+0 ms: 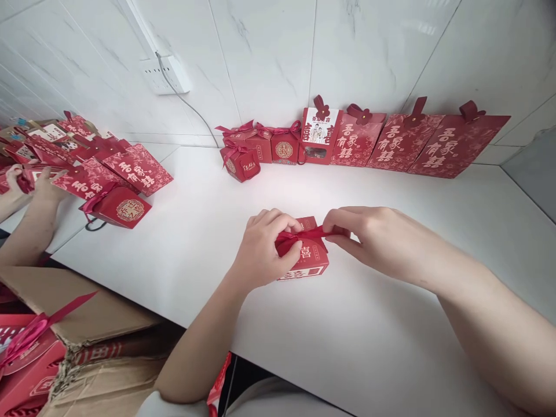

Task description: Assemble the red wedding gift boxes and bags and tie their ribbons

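A small red gift box [320,255] with white printing sits on the white table in front of me. Across its top runs a dark red ribbon [311,233]. My left hand [268,246] is closed at the box's left side, thumb and index finger pinching the ribbon near its middle. To the right, my right hand [365,231] pinches the ribbon's other stretch between thumb and fingers, holding it taut beside the box. The fingers of my left hand cover the box's left part.
Red gift boxes [284,146] with ribbons and several tall red gift bags [395,142] line the tiled wall. More red bags [139,168] crowd the left, where another person's hands [43,182] work. An opened cardboard box [108,382] with red gift boxes stands at lower left.
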A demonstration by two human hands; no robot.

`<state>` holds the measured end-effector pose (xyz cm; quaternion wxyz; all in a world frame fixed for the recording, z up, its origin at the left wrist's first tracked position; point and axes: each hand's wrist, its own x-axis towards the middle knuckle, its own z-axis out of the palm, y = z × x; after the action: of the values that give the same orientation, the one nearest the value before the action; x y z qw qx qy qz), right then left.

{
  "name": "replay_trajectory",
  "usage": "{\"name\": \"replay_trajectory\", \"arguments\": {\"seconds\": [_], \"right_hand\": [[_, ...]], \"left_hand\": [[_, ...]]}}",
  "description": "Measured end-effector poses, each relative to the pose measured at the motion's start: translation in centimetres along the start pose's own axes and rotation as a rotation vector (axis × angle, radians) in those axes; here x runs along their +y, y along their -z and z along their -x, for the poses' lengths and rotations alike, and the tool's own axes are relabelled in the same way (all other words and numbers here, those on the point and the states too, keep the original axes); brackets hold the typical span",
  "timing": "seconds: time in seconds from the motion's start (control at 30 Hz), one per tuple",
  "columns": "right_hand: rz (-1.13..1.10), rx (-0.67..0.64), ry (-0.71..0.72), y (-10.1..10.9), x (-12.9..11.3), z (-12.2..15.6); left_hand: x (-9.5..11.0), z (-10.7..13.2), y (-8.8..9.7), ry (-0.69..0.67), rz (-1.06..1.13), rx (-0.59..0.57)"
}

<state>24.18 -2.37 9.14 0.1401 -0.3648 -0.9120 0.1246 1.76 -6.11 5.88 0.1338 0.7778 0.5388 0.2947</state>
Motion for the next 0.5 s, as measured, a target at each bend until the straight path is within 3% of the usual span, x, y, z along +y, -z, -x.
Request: {"name": "replay_trajectory", "arguments": {"seconds": [0.3, 0.5], "right_hand": [[0.029, -0.002, 0.250, 0.22, -0.16, 0.20], [0.083, 0.048, 0.304, 0.15, -0.25, 0.12]], "left_hand": [[0.12, 0.10, -0.32, 0.075, -0.070, 0.012], [0.08, 0.07, 0.19, 0.089, -0.067, -0.018]]}}
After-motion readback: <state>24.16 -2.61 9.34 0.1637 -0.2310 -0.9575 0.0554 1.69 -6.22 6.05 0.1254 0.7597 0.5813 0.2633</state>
